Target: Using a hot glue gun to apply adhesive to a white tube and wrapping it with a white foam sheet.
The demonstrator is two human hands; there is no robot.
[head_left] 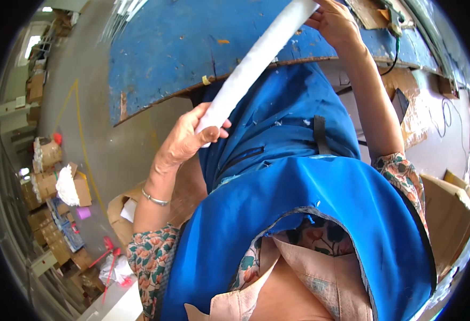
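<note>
A long white roll (256, 61) of paper-like material slants from the lower left up to the top of the view, over a worn blue worktable (176, 48). My left hand (189, 136) is closed around the roll's lower end, just off the table's front edge. My right hand (334, 21) grips the roll near its upper end, above the tabletop. A blue apron (304, 214) over floral sleeves fills the lower middle of the view.
The table's chipped wooden edge (154, 101) runs across the view. Cardboard boxes (47, 182) with white stuffing stand on the grey floor at the left. An open carton (449, 214) sits at the right. A black cable (395, 53) hangs by the table's right side.
</note>
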